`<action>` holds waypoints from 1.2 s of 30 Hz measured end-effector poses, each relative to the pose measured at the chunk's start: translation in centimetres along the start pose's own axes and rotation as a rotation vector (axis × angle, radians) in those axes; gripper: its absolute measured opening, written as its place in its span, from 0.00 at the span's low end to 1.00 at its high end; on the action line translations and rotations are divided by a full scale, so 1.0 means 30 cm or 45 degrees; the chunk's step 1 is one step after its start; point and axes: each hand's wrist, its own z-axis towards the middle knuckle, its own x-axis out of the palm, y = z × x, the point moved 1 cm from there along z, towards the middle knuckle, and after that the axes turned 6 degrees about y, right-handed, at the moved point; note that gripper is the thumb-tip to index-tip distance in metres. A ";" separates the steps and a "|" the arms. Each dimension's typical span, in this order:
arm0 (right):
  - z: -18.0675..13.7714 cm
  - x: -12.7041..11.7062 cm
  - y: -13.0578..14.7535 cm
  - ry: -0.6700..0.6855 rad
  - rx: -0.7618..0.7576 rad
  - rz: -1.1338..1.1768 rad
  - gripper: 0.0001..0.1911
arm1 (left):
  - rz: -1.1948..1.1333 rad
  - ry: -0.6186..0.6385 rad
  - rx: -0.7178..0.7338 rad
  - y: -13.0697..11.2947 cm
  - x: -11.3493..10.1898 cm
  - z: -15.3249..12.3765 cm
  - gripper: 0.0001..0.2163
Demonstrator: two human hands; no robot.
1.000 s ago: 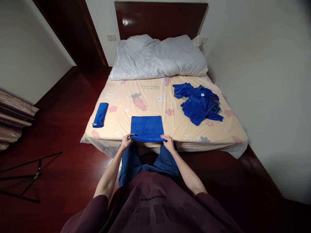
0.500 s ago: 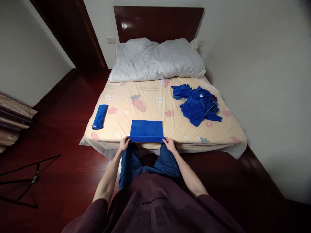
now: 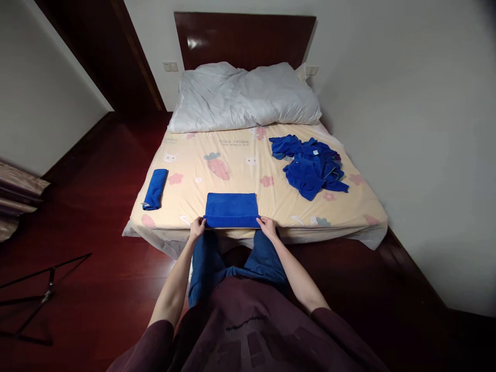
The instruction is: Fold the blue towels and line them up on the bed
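Observation:
A folded blue towel (image 3: pixel 231 208) lies flat at the near edge of the bed (image 3: pixel 240 175). My left hand (image 3: pixel 197 227) grips its near left corner, fingers closed on the cloth. My right hand (image 3: pixel 267 227) grips its near right corner in the same way. A rolled blue towel (image 3: pixel 155 189) lies near the bed's left edge. A heap of loose blue towels (image 3: pixel 308 165) sits on the right half of the bed.
A grey-white duvet (image 3: pixel 244 95) is bunched at the head of the bed under a dark wooden headboard (image 3: pixel 244 39). Dark red wooden floor surrounds the bed. A black stand (image 3: pixel 34 299) lies on the floor at the left. A wall runs along the right.
The towel's near edge now lies flatter and the towel looks slightly shorter. Both hands stay at its near corners. The camera view has shifted a little.

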 end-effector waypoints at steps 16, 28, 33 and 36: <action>-0.009 0.016 0.018 -0.134 0.084 -0.236 0.20 | 0.140 -0.110 0.054 0.022 0.039 0.019 0.11; -0.046 0.032 0.067 -0.241 -0.007 -0.611 0.11 | 0.276 -0.224 0.199 0.030 0.036 -0.002 0.08; -0.054 0.013 0.076 -0.034 -0.620 -0.875 0.15 | 0.495 -0.257 0.556 0.029 0.029 -0.001 0.12; -0.058 0.009 0.057 0.140 -0.800 -0.967 0.25 | 0.580 -0.041 0.826 0.042 0.038 0.003 0.18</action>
